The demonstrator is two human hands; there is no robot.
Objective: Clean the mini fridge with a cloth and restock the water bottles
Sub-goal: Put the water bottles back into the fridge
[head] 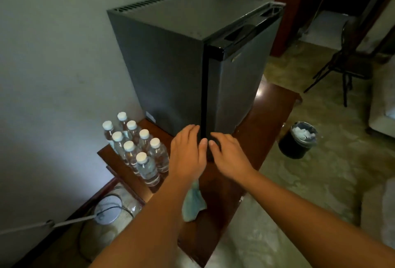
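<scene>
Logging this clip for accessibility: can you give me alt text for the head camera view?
A left hand and a right hand rest on the lower front corner of a closed mini fridge on a wooden table; a blue cloth hangs beneath the left hand. Eight water bottles stand beside the fridge, and a bin sits on the floor.

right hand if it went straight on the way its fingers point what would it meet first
The right hand points at the lower front corner of the mini fridge, so it would meet the door edge there first. It may be touching it now; depth is unclear.
</scene>
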